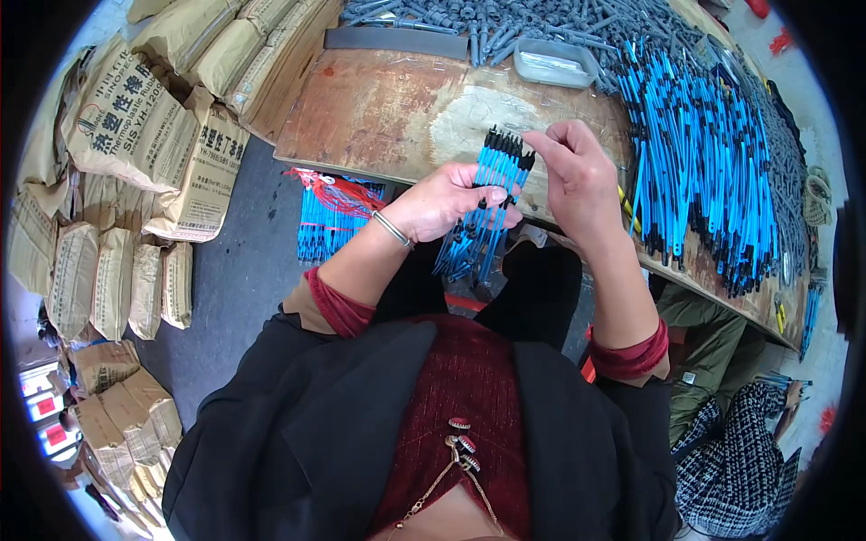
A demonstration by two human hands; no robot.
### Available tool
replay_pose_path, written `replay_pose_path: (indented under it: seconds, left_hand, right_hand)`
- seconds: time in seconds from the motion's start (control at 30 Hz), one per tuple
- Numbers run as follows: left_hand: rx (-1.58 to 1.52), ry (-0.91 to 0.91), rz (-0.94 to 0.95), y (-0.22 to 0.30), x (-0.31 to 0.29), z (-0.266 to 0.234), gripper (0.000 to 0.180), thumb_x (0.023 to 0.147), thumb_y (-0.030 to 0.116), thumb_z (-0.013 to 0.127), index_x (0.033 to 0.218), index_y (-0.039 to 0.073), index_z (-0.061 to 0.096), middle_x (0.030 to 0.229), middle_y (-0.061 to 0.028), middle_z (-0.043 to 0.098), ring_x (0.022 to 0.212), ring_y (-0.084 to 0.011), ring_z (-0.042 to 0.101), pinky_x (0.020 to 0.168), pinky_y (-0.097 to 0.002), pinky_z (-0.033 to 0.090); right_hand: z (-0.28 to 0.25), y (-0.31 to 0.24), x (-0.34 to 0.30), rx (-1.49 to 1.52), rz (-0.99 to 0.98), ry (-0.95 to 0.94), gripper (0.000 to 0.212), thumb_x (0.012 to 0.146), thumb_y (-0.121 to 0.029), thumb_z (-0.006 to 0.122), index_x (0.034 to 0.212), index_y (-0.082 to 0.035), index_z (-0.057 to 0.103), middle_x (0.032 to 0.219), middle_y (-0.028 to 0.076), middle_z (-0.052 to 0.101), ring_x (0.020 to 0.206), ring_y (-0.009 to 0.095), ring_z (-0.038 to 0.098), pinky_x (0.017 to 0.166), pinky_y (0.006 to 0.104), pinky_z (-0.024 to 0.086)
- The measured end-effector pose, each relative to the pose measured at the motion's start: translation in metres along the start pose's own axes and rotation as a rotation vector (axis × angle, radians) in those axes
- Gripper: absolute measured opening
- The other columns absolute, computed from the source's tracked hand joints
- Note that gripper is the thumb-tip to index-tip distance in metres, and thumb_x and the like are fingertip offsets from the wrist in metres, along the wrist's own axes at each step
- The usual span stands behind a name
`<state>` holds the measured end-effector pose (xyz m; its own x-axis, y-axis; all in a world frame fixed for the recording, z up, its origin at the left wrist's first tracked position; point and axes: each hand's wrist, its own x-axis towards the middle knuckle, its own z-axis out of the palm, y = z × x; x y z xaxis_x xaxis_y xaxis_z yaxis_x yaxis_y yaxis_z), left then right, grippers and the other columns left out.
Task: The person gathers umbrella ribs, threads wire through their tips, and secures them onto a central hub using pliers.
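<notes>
My left hand [437, 203] is wrapped round a bundle of thin blue rods with black ends [498, 167], its thumb lying across the front. The bundle stands nearly upright over my lap, at the near edge of the worktable [361, 113], with its black tips roughly level at the top. Beside the top right corner of the bundle is my right hand [582, 176], fingers curled and thumb and forefinger together close to the black tips. Whatever those fingers may pinch is too small to make out.
A large heap of blue rods [699, 162] covers the table's right side. Grey plastic parts [505, 18] pile along the back, near a clear tray [555, 68] and a grey bar [397, 42]. Paper sacks [135, 135] stack at left. Red strings [338, 198] lie over more rods below the table edge.
</notes>
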<state>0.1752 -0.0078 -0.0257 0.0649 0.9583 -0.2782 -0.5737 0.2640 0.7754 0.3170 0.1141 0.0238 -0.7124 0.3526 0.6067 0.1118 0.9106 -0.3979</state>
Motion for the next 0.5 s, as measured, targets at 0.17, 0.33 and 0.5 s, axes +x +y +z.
replay_pose_path:
  seconds: [0.17, 0.33, 0.5]
  left_hand:
    - [0.003, 0.024, 0.024, -0.0018, 0.0003, 0.0025, 0.020, 0.085, 0.010, 0.058, 0.104, 0.004, 0.058, 0.089, -0.0082, 0.064, 0.083, -0.0192, 0.064, 0.076, -0.0317, 0.052]
    - [0.000, 0.023, 0.033, -0.0025, 0.0012, 0.0031, 0.020, 0.085, 0.008, 0.058, 0.104, 0.003, 0.058, 0.089, -0.0080, 0.064, 0.083, -0.0187, 0.064, 0.076, -0.0312, 0.052]
    - [0.045, 0.022, 0.057, -0.0041, 0.0029, 0.0027, 0.019, 0.084, 0.007, 0.059, 0.103, 0.002, 0.058, 0.089, -0.0079, 0.065, 0.083, -0.0179, 0.064, 0.076, -0.0307, 0.052]
  right_hand:
    - [-0.0010, -0.0021, 0.0000, -0.030, 0.006, -0.004, 0.030, 0.071, 0.010, 0.056, 0.094, -0.007, 0.065, 0.080, 0.010, 0.055, 0.071, 0.026, 0.058, 0.062, 0.0313, 0.046]
    - [0.0000, -0.0053, -0.0005, 0.007, -0.004, 0.032, 0.026, 0.073, 0.010, 0.055, 0.092, -0.005, 0.065, 0.077, 0.010, 0.054, 0.067, 0.026, 0.057, 0.059, 0.0323, 0.046]
    - [-0.0026, -0.0049, 0.0009, 0.320, 0.101, -0.104, 0.037, 0.076, 0.006, 0.056, 0.112, -0.004, 0.056, 0.103, 0.013, 0.054, 0.097, 0.024, 0.054, 0.080, 0.0299, 0.043]
